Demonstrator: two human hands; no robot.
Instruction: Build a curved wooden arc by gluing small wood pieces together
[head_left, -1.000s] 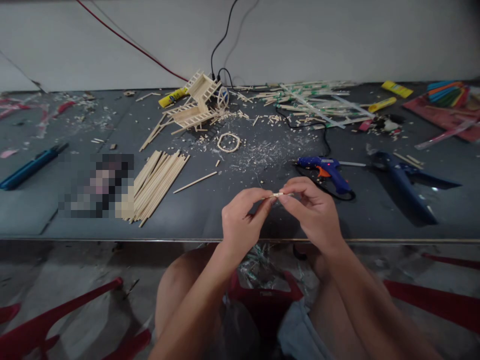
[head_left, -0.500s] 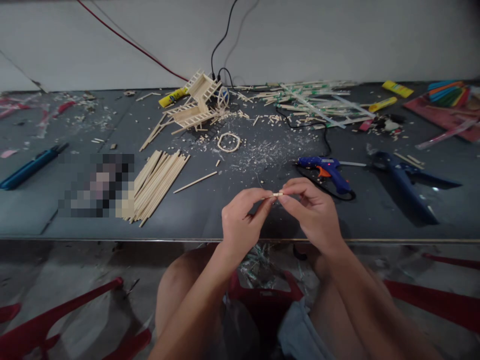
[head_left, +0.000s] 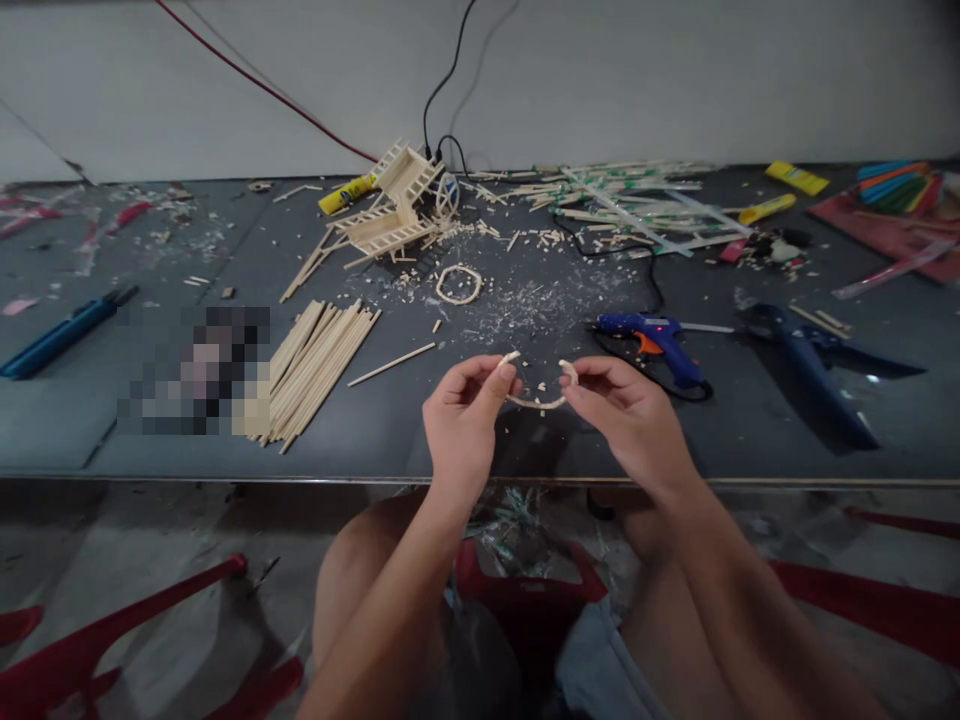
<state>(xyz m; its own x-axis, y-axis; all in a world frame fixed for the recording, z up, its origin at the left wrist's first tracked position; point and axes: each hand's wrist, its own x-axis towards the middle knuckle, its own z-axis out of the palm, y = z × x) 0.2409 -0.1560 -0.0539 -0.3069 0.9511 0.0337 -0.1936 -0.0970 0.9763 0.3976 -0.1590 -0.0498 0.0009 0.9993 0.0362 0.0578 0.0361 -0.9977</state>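
Between my hands is a thin wooden stick (head_left: 541,404) bent into a U-shaped curve, its two ends pointing away from me with a gap between them. My left hand (head_left: 469,410) pinches one side between thumb and fingers. The other side is pinched by my right hand (head_left: 630,410). A closed ring (head_left: 458,299) of similar pale wood lies on the table beyond. To the right rests a blue hot glue gun (head_left: 652,335) with an orange trigger and a glue stick in its back. One loose stick (head_left: 391,364) lies left of my hands.
A bundle of wooden sticks (head_left: 319,370) lies to the left, near a blurred-out object (head_left: 199,370). Blue-handled cutters (head_left: 817,370) are at the right. Behind stand a small stick-built model (head_left: 390,215), yellow tubes (head_left: 795,178) and a heap of sticks (head_left: 630,200). Wood scraps litter the dark table.
My hands have moved apart slightly and turned. The piece, seen before as a short pale bit at my fingertips, now shows as an open curve. Things on the table stay put.
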